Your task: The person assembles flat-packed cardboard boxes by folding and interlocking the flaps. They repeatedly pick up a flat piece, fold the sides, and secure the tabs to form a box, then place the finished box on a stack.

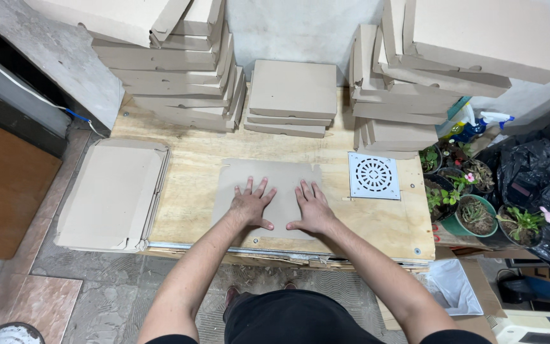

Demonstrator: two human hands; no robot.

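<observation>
While both palms press flat, left hand (pixel 250 205) and right hand (pixel 313 207) lie spread, fingers splayed, on cardboard sheet (pixel 268 181) at centre of wooden desk (pixel 192 159); box stacks (pixel 183 70) behind

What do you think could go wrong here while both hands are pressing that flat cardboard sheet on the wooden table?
The tall stack of folded boxes behind the left hand leans unevenly and might topple onto the cardboard sheet. The stack on the other side overhangs the potted plants and could fall on them. The metal grate lies close to the right hand, so the sheet may catch on it.
</observation>
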